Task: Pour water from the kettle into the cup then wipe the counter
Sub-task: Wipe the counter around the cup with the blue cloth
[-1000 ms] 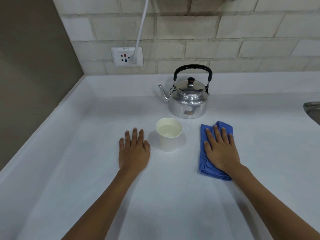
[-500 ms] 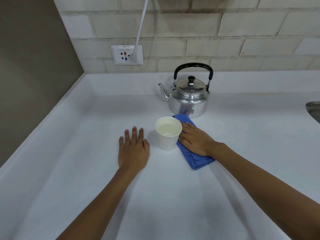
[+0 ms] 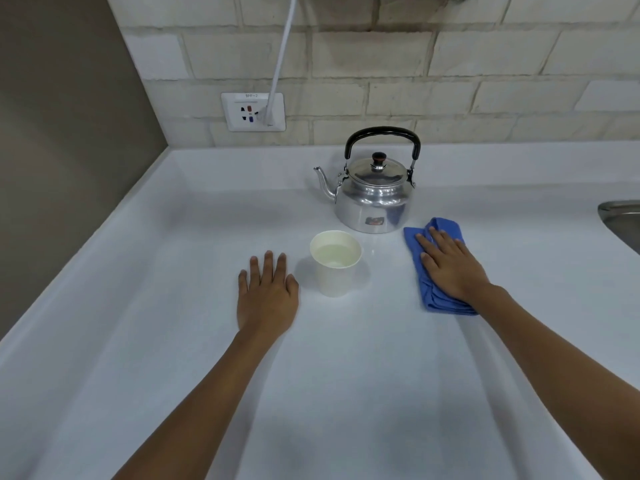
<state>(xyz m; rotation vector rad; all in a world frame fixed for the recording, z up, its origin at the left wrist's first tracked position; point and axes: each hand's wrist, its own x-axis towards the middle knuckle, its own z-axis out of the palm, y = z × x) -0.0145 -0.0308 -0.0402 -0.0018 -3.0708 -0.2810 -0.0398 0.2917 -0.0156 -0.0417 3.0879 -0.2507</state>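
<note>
A shiny metal kettle with a black handle stands upright at the back of the white counter, spout pointing left. In front of it sits a white paper cup with water inside. My left hand lies flat on the counter just left of the cup, fingers apart, holding nothing. My right hand presses flat on a folded blue cloth, right of the cup and close to the kettle's base.
A brick wall runs along the back, with a white socket and a white cable plugged into it. A grey wall bounds the left side. A steel sink rim shows at the right edge.
My right hand slid the blue cloth left against the cup, then back to the right and slightly farther away. The left hand, cup and kettle stayed put.
</note>
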